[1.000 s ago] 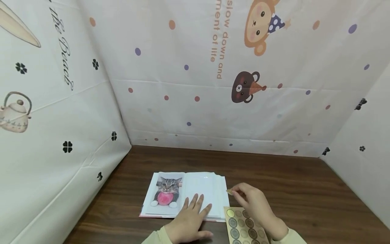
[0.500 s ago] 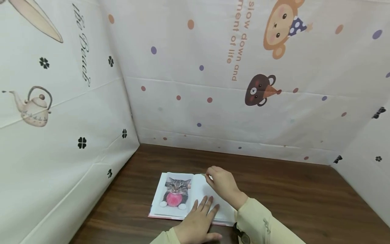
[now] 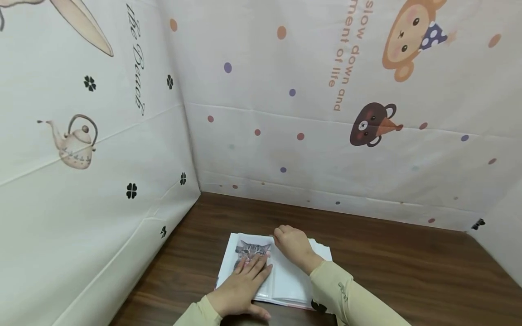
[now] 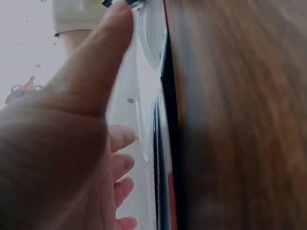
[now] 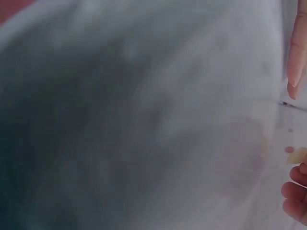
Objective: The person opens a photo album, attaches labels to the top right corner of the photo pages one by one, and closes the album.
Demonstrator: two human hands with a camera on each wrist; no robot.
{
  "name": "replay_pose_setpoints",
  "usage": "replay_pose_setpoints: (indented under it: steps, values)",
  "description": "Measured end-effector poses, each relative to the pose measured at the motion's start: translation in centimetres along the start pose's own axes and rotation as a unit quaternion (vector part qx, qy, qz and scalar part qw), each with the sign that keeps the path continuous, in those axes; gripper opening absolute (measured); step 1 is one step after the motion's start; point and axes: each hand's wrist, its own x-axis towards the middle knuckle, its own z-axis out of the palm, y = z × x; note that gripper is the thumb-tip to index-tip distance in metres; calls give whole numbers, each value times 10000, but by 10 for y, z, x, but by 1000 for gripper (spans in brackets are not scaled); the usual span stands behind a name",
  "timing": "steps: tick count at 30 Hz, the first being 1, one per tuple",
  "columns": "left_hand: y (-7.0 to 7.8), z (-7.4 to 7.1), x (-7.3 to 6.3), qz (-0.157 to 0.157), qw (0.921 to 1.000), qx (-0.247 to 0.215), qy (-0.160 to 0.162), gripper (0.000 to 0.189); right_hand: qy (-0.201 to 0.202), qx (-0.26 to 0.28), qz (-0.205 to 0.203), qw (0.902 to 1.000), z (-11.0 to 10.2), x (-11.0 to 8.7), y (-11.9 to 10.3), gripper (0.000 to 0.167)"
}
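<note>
Left hand (image 3: 242, 287): palm down, fingers spread over the cat picture (image 3: 253, 246) on the page to the left of my right hand. It braces the open book (image 3: 227, 265) against the surface (image 3: 379, 267). Right hand (image 3: 295, 246): fingers curled, thumb and fingertips together at the book's far edge, near the top of the fold. I take them to be pinching a small yellowish piece (image 5: 297, 156), which shows beside the fingertips in the right wrist view; in the head view it is mostly hidden. Whether it touches paper, I cannot tell.

Leaves: the left wrist view shows page edges (image 4: 148, 81) bowed and fanned beside my left thumb, so the stack is not lying flat. The right page (image 3: 290, 280) lies below my right hand, its near corner under my sleeve (image 3: 338, 292).

Method, my judgement: press with the whole left palm, weight toward the fold, since bowed leaves could slip or spring while the right hand works. Pinch the piece by its rim only; if its underside is tacky, a fingertip there could spoil the hold. Line it up before contact, lower one side first, then smooth outward. Lift the right forearm slightly so the sleeve does not drag the near corner. Main risk: catching two leaves together at the fold.
</note>
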Motion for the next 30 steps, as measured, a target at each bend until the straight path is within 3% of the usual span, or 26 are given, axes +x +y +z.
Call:
replay_pose_setpoints:
  steps: [7,10,15,21,30]
  values:
    - [-7,2,-2,-51,9998,-61,-208,105,-262,-405,-384,9981,13,2,-6,18]
    - [-7,3,-2,-47,9998,16,-183,104,-439,-344,-317,9979,16,2,-10,17]
    - [-6,5,-3,-59,9998,21,-165,103,-881,346,279,9951,22,-4,-16,11]
    - [-6,7,-1,-53,9997,34,-219,102,-1106,1269,945,9812,30,-13,-15,4]
    - [-7,4,-2,-91,9994,35,-332,104,-1413,1528,837,9745,32,-13,-13,14]
